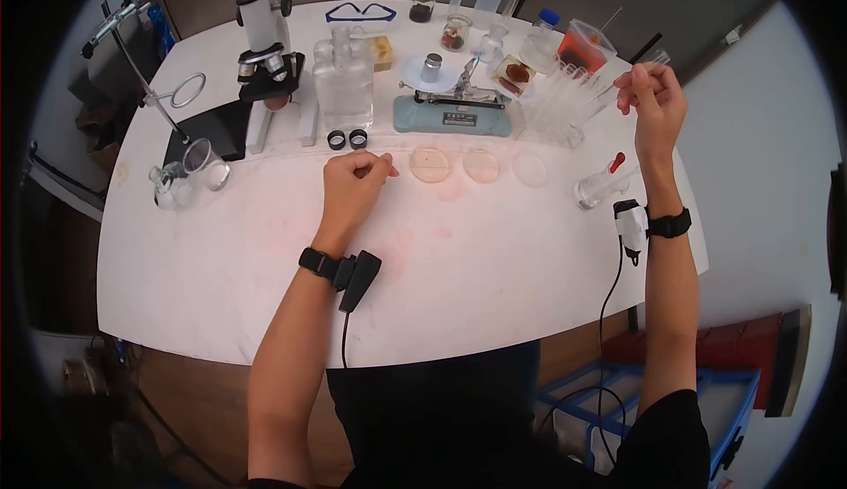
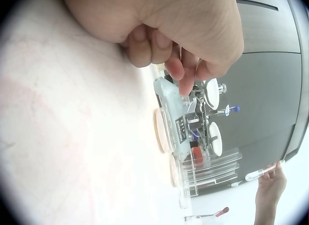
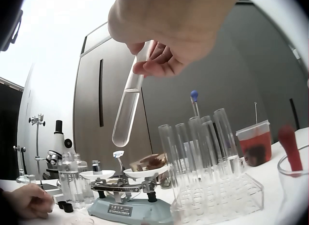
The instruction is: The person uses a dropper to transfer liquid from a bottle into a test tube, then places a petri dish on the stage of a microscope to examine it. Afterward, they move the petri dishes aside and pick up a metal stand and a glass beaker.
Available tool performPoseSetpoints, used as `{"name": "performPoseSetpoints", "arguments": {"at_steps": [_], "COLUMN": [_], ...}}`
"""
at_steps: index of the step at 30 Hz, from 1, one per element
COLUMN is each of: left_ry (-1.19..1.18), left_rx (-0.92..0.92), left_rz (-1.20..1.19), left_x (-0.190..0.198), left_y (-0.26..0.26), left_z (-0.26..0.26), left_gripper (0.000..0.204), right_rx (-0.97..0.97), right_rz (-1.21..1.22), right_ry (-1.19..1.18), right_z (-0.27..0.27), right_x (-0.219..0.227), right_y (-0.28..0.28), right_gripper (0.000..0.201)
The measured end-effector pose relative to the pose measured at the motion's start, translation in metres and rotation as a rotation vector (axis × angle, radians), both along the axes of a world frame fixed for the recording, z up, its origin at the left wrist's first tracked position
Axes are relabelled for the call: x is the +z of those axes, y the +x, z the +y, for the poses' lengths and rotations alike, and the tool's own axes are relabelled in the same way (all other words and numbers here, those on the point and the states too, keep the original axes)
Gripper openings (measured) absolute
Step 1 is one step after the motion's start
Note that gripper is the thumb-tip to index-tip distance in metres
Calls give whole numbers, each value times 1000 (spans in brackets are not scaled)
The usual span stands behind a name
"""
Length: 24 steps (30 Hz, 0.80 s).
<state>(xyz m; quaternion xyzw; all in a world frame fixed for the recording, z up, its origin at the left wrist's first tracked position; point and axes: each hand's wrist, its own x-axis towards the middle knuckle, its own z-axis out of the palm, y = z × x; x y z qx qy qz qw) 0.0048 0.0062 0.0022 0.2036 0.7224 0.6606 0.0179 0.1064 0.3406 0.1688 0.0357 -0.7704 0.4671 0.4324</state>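
Between the thumb and fingers of the right hand (image 1: 655, 105) is a test tube (image 3: 126, 111), tilted, with clear liquid inside. It hangs above the table, left of a clear rack (image 3: 251, 196) of several upright tubes in the right wrist view. The left hand (image 1: 353, 191) rests on the table with its fingers curled and nothing visible in them. Beside it lie a petri dish (image 1: 430, 164) and two black caps (image 1: 357, 139). A balance (image 1: 452, 116) stands behind the dishes, bearing a metal weight (image 1: 431, 68) and a specimen block (image 1: 513, 76).
A microscope (image 1: 262, 39), clear bottles (image 1: 344, 92) and a ring stand (image 1: 141, 74) stand at the left and back. Near the right edge is a flask (image 1: 593, 192) with a red-bulbed dropper (image 1: 618, 162). A red-filled container (image 1: 584, 46) stands at the back right.
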Motion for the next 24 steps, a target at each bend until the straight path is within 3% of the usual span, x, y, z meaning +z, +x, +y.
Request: {"name": "performPoseSetpoints", "arguments": {"at_steps": [4,11,14,24], "left_ry": [2,-16,-2,56], "left_rx": [9,-1,-1,-7], "left_rz": [-16,-85,-79,-172], "left_x": [1,2,-3,-2], "left_y": [1,-1,-2,-1], "left_z": [1,-3,-5,-4], "left_gripper": [23,24,24,25], "right_rx": [-25,-189,-290,-347], "right_rz": [46,62,38,-66], "right_ry": [-34,129,200,342], "right_z": [23,36,31,29], "right_x": [5,20,16,-13], "right_y": [-10,-38,-41,-56], "right_gripper": [17,18,19,21]}}
